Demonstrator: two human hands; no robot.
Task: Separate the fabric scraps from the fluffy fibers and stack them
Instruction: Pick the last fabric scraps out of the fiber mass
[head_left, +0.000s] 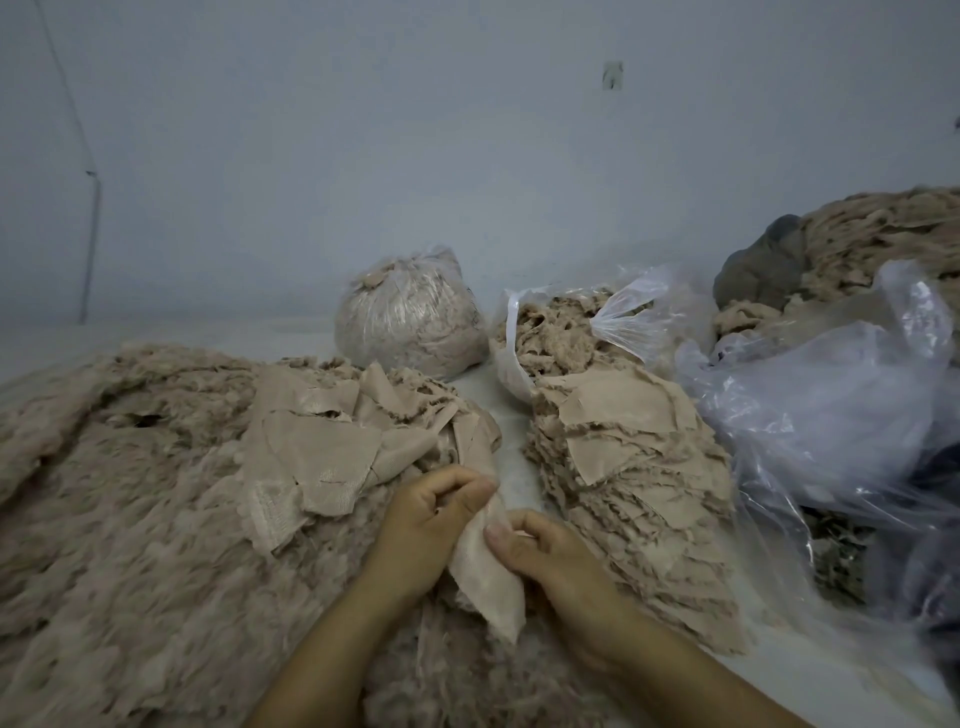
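Between both hands (431, 525), woven beige scrap (485, 577), fluffy fibers (130, 519) beneath.

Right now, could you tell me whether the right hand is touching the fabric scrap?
Touching. The head view shows the right hand pinching the fabric scrap with its thumb pressed on the cloth; the left hand grips it too.

Illumination is dim, diffuse and cool-toned; the wall (467, 130) renders blue-grey. No light source is in view. Shadows are soft and shallow, deepest at the lower right corner. Specular glare appears on the plastic bags (810, 405). Wide-angle distortion bends the frame edges. Detail is soft and smeared throughout.
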